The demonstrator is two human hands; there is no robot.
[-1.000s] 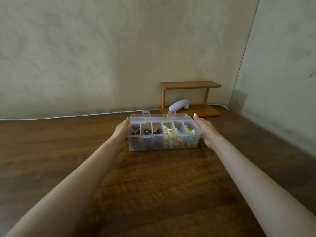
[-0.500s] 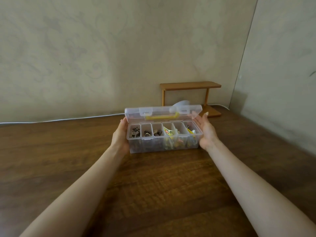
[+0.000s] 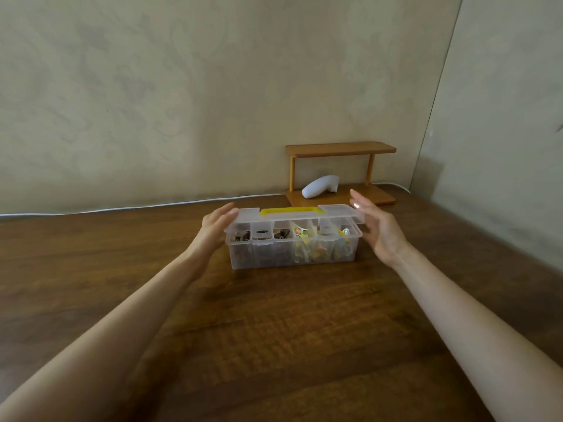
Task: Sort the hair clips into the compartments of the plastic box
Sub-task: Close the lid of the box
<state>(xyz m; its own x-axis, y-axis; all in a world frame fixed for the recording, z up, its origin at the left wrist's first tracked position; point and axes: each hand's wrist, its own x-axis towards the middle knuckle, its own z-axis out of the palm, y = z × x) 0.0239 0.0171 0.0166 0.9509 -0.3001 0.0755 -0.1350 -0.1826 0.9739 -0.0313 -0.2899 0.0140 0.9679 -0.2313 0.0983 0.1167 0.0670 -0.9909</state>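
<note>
Lid [image 3: 249, 215] nearly down on plastic box [image 3: 274, 254]; left hand [image 3: 213, 229], right hand [image 3: 377, 229] flat-fingered (clasping nothing); hair clips [image 3: 301, 233] poking up could jam it.

Both forearms run off the picture's bottom edge. The right hand [image 3: 377, 231] has blurred fingertips, so whether they touch the lid [image 3: 292, 217] cannot be told. The left hand [image 3: 213, 231] keeps its palm out of sight, turned toward the plastic box [image 3: 274, 258]. Behind its cloudy wall, the hair clips [image 3: 304, 234] are too small to tell apart.
</note>
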